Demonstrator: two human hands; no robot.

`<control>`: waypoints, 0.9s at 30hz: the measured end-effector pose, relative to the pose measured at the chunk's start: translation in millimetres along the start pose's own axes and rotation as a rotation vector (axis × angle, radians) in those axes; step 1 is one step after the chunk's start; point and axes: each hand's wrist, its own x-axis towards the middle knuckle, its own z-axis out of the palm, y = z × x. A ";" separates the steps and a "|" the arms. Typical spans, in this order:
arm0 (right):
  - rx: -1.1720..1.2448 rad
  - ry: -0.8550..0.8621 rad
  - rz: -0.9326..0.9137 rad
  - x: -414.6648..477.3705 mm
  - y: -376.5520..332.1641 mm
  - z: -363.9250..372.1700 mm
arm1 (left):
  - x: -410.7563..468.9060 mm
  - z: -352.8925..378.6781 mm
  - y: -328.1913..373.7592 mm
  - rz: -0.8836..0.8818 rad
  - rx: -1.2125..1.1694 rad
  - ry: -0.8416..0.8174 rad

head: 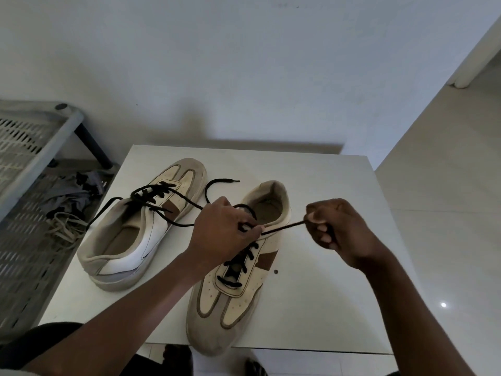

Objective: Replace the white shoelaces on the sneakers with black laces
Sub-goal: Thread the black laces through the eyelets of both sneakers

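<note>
The near sneaker (230, 308) lies along 1 to 7 o'clock on the white table (325, 185), toe overhanging the near edge, with bare tabletop at its 3 o'clock. The left hand (225, 232) pinches its black lace (284, 227) at the top eyelets, and the right hand (344, 232), fingers curled round the lace, holds it taut toward 3 o'clock. The second sneaker (130, 240), at 10 o'clock, points its toe to 1.
</note>
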 end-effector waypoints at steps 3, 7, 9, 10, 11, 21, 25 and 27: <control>0.368 -0.029 -0.021 2.5 5.7 2.6 | 0.3 0.1 2.6 0.041 -0.039 0.022; 0.282 0.067 0.040 10.6 15.9 15.4 | 0.2 2.5 2.1 0.032 -0.070 0.018; -0.052 0.070 0.115 10.3 14.1 13.2 | -0.6 2.2 1.8 0.008 -0.123 0.005; -0.185 0.045 0.146 9.4 13.9 12.9 | -1.2 2.1 2.2 -0.002 -0.142 0.004; -0.287 0.016 0.159 9.3 15.7 14.3 | -1.7 2.2 3.0 -0.005 -0.154 0.011; -0.364 0.066 -0.088 10.5 22.1 33.2 | 1.3 8.2 -4.0 0.127 -0.151 -0.046; 0.078 0.051 -0.304 8.2 8.4 9.5 | 3.2 12.0 -14.2 0.085 -0.140 -0.049; 0.385 0.176 -0.363 6.9 1.9 0.3 | 3.0 12.6 -14.9 0.083 -0.175 -0.049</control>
